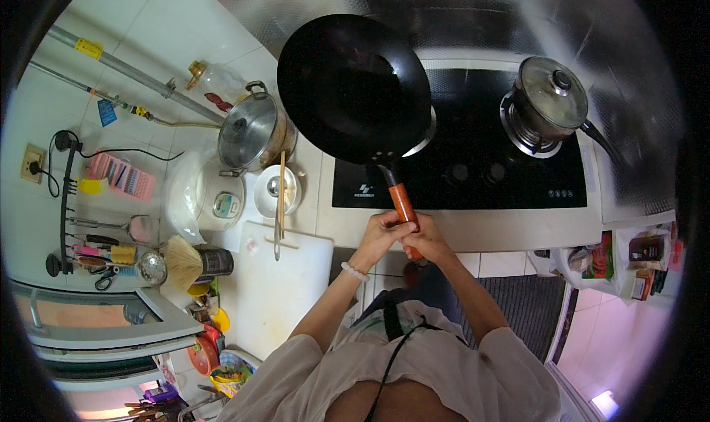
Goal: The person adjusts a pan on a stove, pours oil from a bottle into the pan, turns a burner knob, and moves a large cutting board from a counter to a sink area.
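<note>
A black wok point(355, 89) with a reddish-brown wooden handle sits over the left side of the black glass gas hob point(466, 183); its underside is hidden, so I cannot tell whether it touches the burner. Both my hands wrap the handle near its end. My left hand point(383, 236), with a pale bead bracelet at the wrist, meets my right hand point(424, 239), and their fingers overlap. On the right burner stands a small saucepan point(549, 97) with a glass lid, its black handle pointing to the lower right.
Left of the hob are a steel pot point(249, 133), a white bowl point(260, 197) with chopsticks and a spoon across it, a rice cooker point(219, 200) and a white cutting board point(283, 289). Utensils hang from a wall rack point(67, 200). Bags with packets point(604, 261) are at the right.
</note>
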The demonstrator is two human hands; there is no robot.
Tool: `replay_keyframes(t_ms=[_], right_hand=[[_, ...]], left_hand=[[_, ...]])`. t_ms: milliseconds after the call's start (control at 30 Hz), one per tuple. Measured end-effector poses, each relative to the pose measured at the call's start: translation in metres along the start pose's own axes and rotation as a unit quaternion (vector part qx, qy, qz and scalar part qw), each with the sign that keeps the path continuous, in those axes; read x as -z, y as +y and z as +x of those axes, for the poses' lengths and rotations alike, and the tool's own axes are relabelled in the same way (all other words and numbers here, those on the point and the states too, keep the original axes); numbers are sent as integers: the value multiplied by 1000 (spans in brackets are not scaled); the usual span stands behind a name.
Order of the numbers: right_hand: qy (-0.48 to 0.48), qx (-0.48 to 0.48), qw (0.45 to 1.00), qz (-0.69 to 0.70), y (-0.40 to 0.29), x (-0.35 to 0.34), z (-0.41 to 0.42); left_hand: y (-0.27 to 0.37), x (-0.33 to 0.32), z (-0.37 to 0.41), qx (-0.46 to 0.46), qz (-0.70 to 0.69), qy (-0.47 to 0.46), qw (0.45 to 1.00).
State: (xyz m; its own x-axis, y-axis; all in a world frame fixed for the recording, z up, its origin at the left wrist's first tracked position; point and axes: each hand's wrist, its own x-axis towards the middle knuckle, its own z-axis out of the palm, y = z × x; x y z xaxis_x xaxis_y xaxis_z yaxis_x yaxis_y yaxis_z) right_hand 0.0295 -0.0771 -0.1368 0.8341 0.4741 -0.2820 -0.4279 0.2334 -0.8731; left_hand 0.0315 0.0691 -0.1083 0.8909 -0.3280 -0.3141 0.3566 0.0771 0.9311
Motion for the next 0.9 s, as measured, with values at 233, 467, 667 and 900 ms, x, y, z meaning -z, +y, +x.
replay_keyframes(t_ms=[233,467,667,900], right_hand=[[-11,5,1000,19,3,9,-4],[-18,15,999,40,-5,17,-12],[-9,-23,1000,4,-22,27,-21],[13,-83,994,-66,-56,49,-38]], left_hand=[[1,-8,2,17,-10,-14,1000],[-4,-14,7,5,9,-10,1000],[-2,-26,12,0,31,6,999],[3,-47,22,-7,34,-21,999]])
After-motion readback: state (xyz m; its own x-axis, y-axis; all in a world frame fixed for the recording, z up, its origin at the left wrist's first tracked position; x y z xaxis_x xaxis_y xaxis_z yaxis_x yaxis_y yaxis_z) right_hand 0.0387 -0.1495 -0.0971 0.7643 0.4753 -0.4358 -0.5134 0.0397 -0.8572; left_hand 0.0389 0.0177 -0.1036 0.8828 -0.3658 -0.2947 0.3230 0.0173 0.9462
